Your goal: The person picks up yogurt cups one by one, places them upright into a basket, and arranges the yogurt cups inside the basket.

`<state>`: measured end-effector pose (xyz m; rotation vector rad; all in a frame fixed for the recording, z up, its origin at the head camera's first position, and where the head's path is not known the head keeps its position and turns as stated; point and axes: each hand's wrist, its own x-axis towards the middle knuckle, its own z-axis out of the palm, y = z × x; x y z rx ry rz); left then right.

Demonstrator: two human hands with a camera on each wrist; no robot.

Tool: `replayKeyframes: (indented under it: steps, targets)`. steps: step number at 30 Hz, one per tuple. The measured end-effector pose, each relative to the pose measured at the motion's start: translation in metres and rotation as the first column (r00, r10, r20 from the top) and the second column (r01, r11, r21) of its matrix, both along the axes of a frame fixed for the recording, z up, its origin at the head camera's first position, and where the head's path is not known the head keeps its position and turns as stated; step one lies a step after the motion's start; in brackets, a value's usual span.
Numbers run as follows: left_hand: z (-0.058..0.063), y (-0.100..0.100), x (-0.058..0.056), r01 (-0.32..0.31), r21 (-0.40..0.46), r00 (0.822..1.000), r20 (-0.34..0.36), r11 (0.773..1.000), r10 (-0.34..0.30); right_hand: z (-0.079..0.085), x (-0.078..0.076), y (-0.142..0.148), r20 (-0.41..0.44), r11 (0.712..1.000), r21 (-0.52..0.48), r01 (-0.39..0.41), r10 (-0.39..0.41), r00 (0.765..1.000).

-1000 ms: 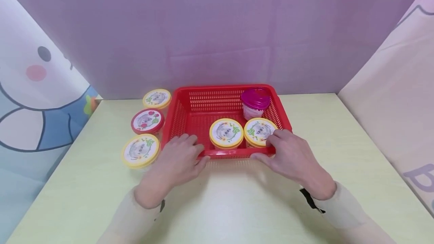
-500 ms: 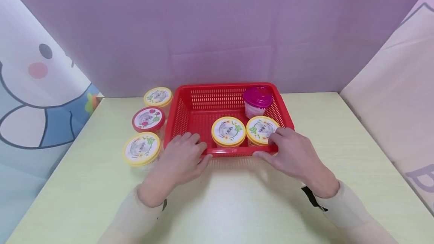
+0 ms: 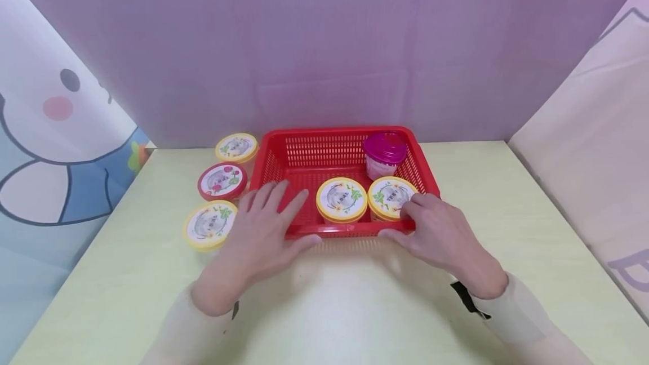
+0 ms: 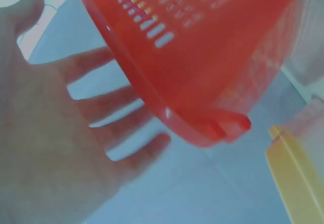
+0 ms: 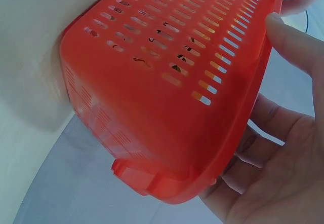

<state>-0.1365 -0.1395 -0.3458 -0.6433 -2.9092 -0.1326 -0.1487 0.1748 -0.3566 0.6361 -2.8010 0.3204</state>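
A red slotted plastic basket (image 3: 329,133) stands on the table, holding two yellow-lidded tubs (image 3: 342,200) at its front and a purple-lidded cup (image 3: 385,148) at the back right. My left hand (image 3: 261,241) is spread over the basket's front left corner; in the left wrist view its fingers (image 4: 121,100) are straight, with the tips behind the basket's rim. At the front right, my right hand (image 3: 438,232) grips the rim, thumb outside and fingers curled over it, as the right wrist view also shows.
Left of the basket, a column of tubs stands on the table (image 3: 507,213): a yellow-lidded one (image 3: 236,147) at the back, a red-lidded one (image 3: 221,181), and another yellow-lidded one (image 3: 209,224) in front. A purple cloth (image 3: 324,44) hangs behind.
My left hand has loosened from the basket's front rim and its fingers have straightened and spread. The right hand keeps its grip, and the basket has barely shifted in view.
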Motion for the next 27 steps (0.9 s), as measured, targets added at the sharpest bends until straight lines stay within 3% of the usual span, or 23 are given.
replayKeyframes:
  steps: [8,12,17,22,27]
  targets:
    - [-0.003,-0.014,-0.004,-0.074,0.002,0.997,0.022,0.997,0.074,0.0,0.0,0.0,-0.005,1.0,0.005,-0.003,0.003,1.0]
    - [0.0,-0.022,-0.008,-0.12,-0.005,0.99,0.072,0.993,0.12,-0.001,0.0,0.0,0.002,1.0,0.002,0.0,0.0,1.0]
    - [0.005,-0.036,-0.011,-0.168,-0.002,0.976,0.138,0.986,0.166,-0.002,0.001,0.0,0.0,1.0,0.001,-0.002,0.002,1.0]
    - [0.016,-0.051,-0.011,-0.198,0.013,0.973,0.126,0.98,0.195,-0.003,0.0,0.001,-0.01,1.0,0.0,-0.006,0.006,1.0]
    - [0.026,-0.068,-0.01,-0.273,0.028,0.948,0.178,0.962,0.264,-0.002,-0.001,0.001,-0.001,1.0,0.002,-0.004,0.004,1.0]
